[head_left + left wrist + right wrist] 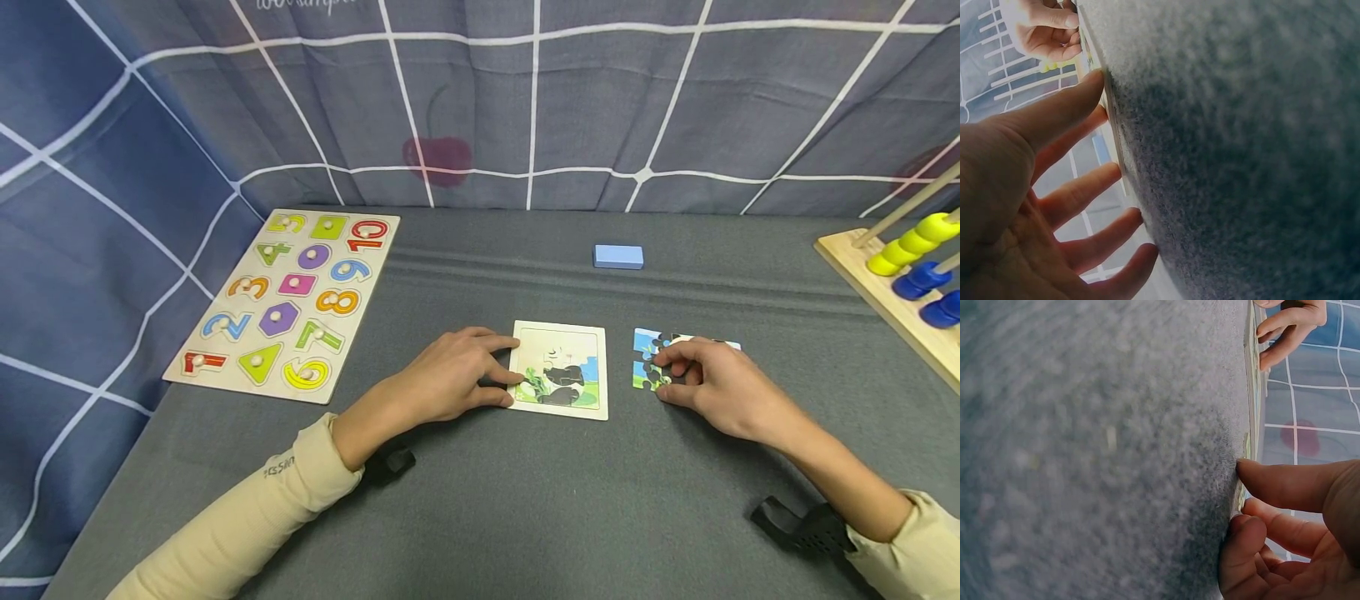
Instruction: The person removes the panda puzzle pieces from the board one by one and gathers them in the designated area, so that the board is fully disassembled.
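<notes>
A square panda puzzle board [557, 410], with a cream border, lies flat in the middle of the table. My left hand [461, 372] rests at its left edge, thumb and fingers extended with fingertips touching the border. In the left wrist view these fingers [1094, 187] spread along the board's edge. Just right of the board lie several panda jigsaw pieces [645, 340], in blue, green, black and white. My right hand [723, 387] covers part of them. Its thumb and curled index finger pinch a jigsaw piece [663, 375] on the group's left side, low at the table.
A wooden number-and-shape peg puzzle [292, 312] lies to the left. At the back is a blue rectangular block [618, 257]. A wooden bead abacus [892, 292] stands at the far right. Behind the table hangs a dark checked curtain [495, 100].
</notes>
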Demonstrator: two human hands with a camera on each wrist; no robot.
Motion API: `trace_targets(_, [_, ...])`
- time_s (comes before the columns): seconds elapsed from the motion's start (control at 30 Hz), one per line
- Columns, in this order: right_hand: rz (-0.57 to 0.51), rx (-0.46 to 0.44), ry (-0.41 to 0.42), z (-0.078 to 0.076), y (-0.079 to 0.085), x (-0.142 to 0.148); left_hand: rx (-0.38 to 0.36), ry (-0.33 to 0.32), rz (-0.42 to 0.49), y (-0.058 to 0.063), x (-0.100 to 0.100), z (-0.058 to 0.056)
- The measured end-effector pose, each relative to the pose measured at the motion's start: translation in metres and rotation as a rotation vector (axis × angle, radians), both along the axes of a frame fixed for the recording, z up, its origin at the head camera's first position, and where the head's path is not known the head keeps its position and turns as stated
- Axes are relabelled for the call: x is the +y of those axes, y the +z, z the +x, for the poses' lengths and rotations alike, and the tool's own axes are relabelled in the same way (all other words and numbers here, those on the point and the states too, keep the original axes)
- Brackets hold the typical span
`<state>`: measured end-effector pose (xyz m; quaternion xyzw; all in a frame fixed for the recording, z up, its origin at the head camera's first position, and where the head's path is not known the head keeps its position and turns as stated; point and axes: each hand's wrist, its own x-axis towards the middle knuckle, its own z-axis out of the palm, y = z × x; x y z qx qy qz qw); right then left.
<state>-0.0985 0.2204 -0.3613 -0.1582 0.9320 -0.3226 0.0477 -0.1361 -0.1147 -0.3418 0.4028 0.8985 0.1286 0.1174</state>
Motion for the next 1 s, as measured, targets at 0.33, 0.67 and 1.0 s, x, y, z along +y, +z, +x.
trace_targets(0.33, [0.002, 0.023, 0.01, 0.001, 0.0, 0.0, 0.002, 0.0, 0.0, 0.0, 0.0, 0.0])
trace_targets(0.67, [-0.03, 0.016, 0.008, 0.002, 0.004, -0.002, 0.004, -0.002, 0.009, -0.001, 0.0, 0.0])
trace_targets(1.0, [-0.12, -0.005, 0.089, 0.0, 0.017, -0.039, -0.005, -0.01, 0.003, -0.001, -0.001, 0.0])
